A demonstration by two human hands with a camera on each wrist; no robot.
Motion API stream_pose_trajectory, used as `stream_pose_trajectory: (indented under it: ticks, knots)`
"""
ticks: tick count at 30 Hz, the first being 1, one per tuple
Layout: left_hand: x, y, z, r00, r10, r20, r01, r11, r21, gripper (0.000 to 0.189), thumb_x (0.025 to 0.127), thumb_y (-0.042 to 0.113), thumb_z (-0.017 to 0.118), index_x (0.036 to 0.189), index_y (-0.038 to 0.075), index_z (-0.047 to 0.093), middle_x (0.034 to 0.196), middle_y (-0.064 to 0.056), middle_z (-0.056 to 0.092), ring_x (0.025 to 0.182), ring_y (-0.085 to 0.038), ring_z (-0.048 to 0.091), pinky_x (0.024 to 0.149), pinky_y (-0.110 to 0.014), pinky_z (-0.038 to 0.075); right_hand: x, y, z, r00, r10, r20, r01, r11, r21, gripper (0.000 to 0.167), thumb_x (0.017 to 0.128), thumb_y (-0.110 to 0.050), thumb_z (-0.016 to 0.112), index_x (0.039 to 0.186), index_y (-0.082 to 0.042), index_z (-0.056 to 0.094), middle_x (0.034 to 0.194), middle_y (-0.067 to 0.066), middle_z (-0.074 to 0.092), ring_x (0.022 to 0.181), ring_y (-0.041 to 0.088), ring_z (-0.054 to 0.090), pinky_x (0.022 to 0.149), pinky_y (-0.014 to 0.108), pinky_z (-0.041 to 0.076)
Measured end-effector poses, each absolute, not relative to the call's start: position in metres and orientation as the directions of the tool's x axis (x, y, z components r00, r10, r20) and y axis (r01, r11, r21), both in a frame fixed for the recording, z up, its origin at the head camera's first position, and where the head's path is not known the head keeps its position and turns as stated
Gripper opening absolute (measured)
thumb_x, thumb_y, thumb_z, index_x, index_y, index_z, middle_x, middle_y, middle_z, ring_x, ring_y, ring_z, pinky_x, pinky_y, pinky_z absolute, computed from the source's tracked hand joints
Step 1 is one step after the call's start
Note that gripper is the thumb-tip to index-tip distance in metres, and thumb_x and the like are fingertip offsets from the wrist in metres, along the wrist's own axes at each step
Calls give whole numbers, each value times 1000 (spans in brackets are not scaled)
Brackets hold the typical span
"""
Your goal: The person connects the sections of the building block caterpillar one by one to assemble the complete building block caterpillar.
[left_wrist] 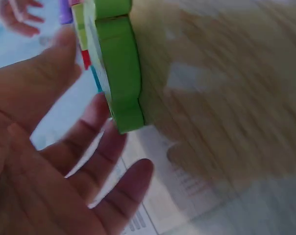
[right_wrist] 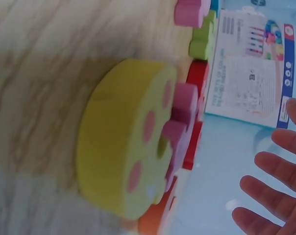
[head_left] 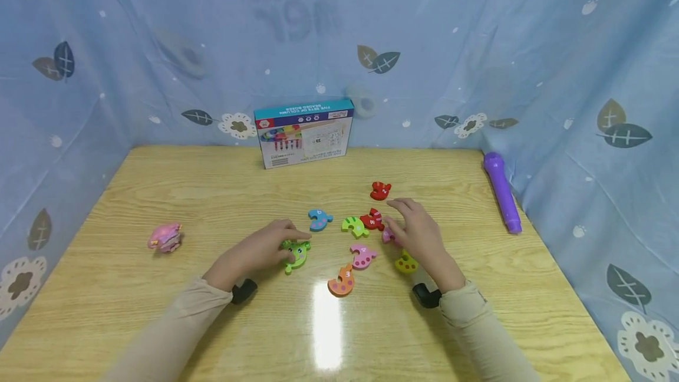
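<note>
My left hand (head_left: 262, 247) is at a green puzzle piece with a cartoon face (head_left: 300, 257), its thumb and fingers loosely spread about it. In the left wrist view the thumb stands off that piece's side (left_wrist: 121, 63) and the fingertips lie by its far edge; contact is unclear. My right hand (head_left: 422, 236), fingers spread and slightly bent, hovers over a pink piece (head_left: 389, 236) and a dotted yellow piece (head_left: 405, 263). Nothing is held there. Between the hands lie a pink piece (head_left: 363, 257), an orange piece (head_left: 342, 283), a striped lime piece (head_left: 354, 227) and a striped red piece (head_left: 372, 220).
A blue piece (head_left: 319, 220) and another red piece (head_left: 379, 191) lie farther back. A printed box (head_left: 305, 137) stands against the patterned blue cloth (head_left: 424, 46). At left sits a small pink toy (head_left: 166, 237); at the right edge lies a purple microphone-shaped object (head_left: 502, 193).
</note>
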State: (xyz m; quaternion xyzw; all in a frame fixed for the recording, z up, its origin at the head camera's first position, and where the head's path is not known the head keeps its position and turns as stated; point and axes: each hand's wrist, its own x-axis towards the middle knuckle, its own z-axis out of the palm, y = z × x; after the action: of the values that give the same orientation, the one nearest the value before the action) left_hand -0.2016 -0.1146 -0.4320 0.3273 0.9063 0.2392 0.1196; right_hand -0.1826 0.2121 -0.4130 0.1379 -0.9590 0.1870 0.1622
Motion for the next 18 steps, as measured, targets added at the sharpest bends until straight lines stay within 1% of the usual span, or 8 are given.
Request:
stream_pose_trajectory:
  ticks: [3,5,8,10,13,18]
  knots:
    - [-203,-113,-434,-754,648,-102,517,683,516,46,80,16,71,125,20,60,102,0,53,87,-13,46,76,-32,42,-184,220,-415,-920,-184,347,-303,893,-332,35,86,-20,65,118,-5,60,119,12,57,105,30,55,75,44,50]
    - [-203,-113,-434,-754,647,-116,509,686,519,46,80,15,71,124,19,60,101,1,54,86,-14,45,75,-32,41,-185,227,-415,-931,-163,326,-277,897,-343,35,87,-18,64,119,-6,60,119,12,57,105,31,55,75,45,50]
    - [-202,-113,-434,-764,631,-135,483,698,529,46,79,15,72,123,19,61,97,2,53,84,-14,46,74,-32,41,-188,238,-416,-951,-138,277,-237,901,-363,35,88,-17,62,120,-6,58,122,14,56,109,32,54,80,47,48]
    - [-202,-114,-435,-772,620,-142,468,705,533,46,78,15,73,122,19,62,95,2,52,83,-15,45,74,-32,40,-192,245,-416,-959,-130,252,-219,903,-368,35,88,-17,61,121,-6,58,122,15,55,111,33,52,85,49,46]
    - [-201,-114,-436,-786,600,-149,448,718,533,45,77,15,73,121,19,62,93,3,51,82,-14,45,74,-32,41,-201,254,-416,-963,-145,227,-223,901,-371,35,89,-17,60,121,-3,57,121,17,55,111,35,52,88,50,43]
    - [-200,-116,-439,-811,566,-149,415,735,537,44,75,18,75,117,21,62,96,5,54,89,-12,50,79,-33,43,-221,259,-414,-973,-168,161,-218,903,-371,37,90,-18,59,124,-3,55,123,18,53,111,36,51,90,51,42]
